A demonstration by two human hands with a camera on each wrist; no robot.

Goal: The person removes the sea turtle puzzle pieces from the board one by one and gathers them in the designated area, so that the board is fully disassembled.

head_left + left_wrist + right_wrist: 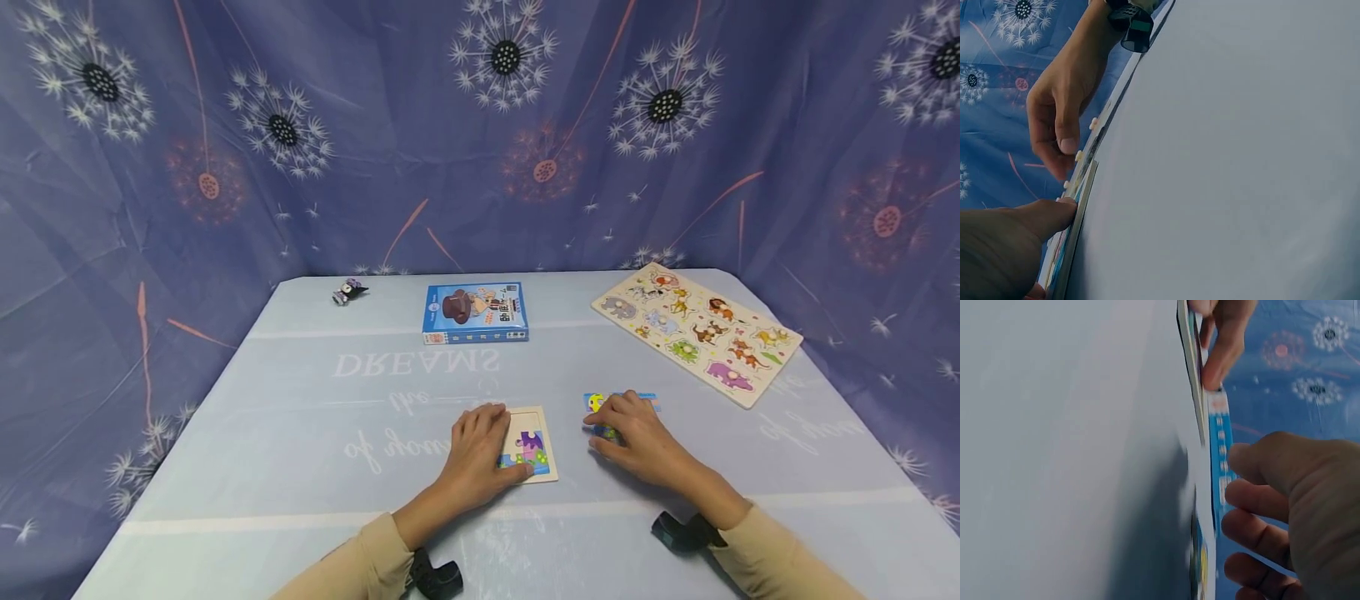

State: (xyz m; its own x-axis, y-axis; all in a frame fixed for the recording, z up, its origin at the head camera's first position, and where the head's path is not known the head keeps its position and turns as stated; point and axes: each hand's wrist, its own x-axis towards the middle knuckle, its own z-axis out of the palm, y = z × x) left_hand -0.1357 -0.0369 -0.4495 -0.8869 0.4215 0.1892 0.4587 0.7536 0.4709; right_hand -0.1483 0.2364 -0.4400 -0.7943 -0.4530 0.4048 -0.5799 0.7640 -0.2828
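A small square jigsaw tray (551,463) lies on the table, with several joined purple, blue and green pieces (530,450) in its lower part. My left hand (478,458) grips the tray, its thumb on the lower edge and its fingers along the left and upper edge. Some loose jigsaw pieces (596,402) lie right of the tray, partly hidden under my right hand (637,442). That hand hovers over them with loosely bent fingers (1260,500). In the right wrist view nothing shows between its thumb and fingers, and a gap separates them from the table.
Behind the tray lies a blue box (476,312) with a cartoon picture. A wooden animal peg puzzle (697,333) sits at the back right, and a small dark figure (348,292) at the back left. A patterned curtain (405,150) hangs behind the table.
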